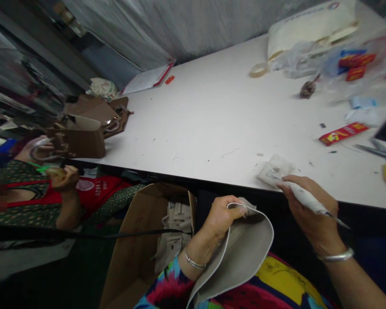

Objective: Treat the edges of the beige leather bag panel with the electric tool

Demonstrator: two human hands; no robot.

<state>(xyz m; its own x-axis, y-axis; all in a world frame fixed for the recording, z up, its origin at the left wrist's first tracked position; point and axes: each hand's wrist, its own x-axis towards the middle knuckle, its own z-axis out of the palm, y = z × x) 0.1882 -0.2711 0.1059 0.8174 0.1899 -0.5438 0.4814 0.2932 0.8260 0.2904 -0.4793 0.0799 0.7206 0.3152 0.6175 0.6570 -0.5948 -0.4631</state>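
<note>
I am holding a curved grey leather panel [244, 253] over my lap, just below the desk [212, 120] edge, my left hand [220, 216] pinching its top rim in a closed grip. My right hand [312, 210] is clenching a white-wrapped pointed tool [309, 201], its tip aiming right, clear of the panel. Risk noted: the panel is bending under its own weight and, held at one point only, may slip or crease. The exposed tip could scratch the leather or prick my left fingers. A crumpled white cloth [275, 169] is lying on the desk edge, near the tool.
</note>
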